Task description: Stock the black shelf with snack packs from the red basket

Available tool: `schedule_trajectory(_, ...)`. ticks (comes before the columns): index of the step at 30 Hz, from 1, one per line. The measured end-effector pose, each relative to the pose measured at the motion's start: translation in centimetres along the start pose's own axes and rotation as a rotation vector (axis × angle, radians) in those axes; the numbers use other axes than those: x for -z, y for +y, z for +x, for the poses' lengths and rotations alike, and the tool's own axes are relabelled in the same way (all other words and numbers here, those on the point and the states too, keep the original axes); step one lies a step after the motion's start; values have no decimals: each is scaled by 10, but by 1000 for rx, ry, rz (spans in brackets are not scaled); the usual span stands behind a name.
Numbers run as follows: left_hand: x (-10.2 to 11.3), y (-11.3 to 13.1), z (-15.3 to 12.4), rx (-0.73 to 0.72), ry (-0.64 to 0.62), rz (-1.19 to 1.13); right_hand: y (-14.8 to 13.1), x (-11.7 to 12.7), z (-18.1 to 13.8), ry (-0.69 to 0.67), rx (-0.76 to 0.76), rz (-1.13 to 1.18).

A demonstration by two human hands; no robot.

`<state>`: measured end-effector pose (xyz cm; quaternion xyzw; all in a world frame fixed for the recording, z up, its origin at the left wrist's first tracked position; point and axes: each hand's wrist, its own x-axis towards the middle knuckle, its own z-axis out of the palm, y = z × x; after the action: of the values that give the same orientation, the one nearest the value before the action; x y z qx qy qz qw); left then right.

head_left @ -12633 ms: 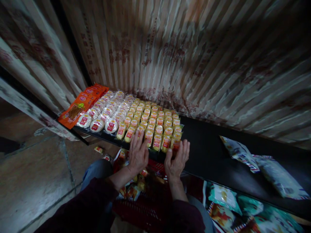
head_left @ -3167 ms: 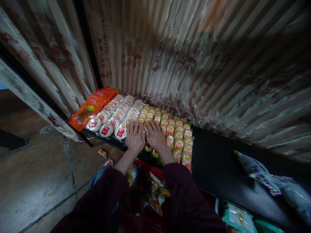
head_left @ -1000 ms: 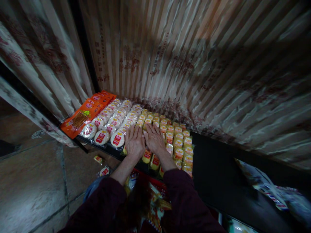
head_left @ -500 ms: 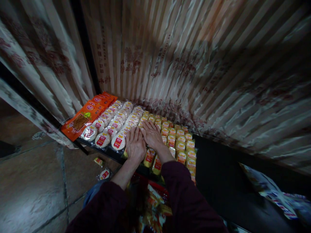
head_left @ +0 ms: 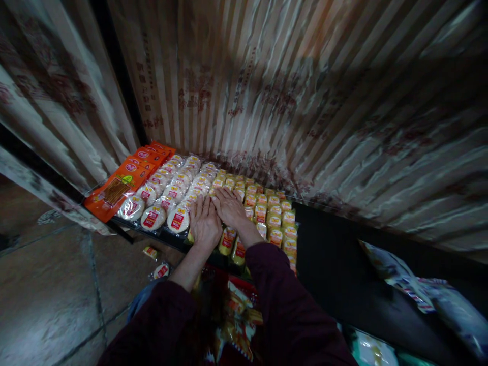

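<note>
Both palms face down on rows of small wrapped snacks on a dark shelf. My left hand (head_left: 205, 223) lies flat over the front of the yellow-wrapped cakes (head_left: 274, 219), its fingers stretched beside the round white rice crackers (head_left: 178, 218). Just to its right, my right hand (head_left: 230, 207) also rests flat on the yellow packs, fingers extended toward the back left. The two hands nearly touch at the fingers. Neither grasps a pack; the cakes under them are hidden.
Orange snack bags (head_left: 120, 188) lie at the shelf's left end. Blue-and-white bags (head_left: 404, 279) lie on the dark shelf (head_left: 328, 254) at right. Loose packs lie on the floor (head_left: 57, 295). A red container with packets (head_left: 240, 315) stands below. Pleated printed paper (head_left: 244, 91) hangs behind.
The view has shifted slightly, so the shelf and goods appear further left. Both hands stay flat at nearly the same place on the yellow cakes.
</note>
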<state>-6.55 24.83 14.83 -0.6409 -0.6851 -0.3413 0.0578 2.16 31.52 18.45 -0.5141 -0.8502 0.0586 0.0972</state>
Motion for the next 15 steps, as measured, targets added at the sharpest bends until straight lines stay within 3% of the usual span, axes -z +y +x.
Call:
schedule_trajectory(4, 2, 1, 0, -4, 15, -10, -1, 11, -6, 48, -11, 37)
schedule_trajectory(7, 2, 2, -1, -8, 36, -24, 7, 28, -26, 168, -75, 57)
schedule_trajectory(11, 3, 4, -3, -27, 56, -52, 37, 41, -87, 441, -256, 59)
schedule_trajectory(15, 8, 18, -16, -117, 71, -82, 71, 23, -165, 653, -485, 78)
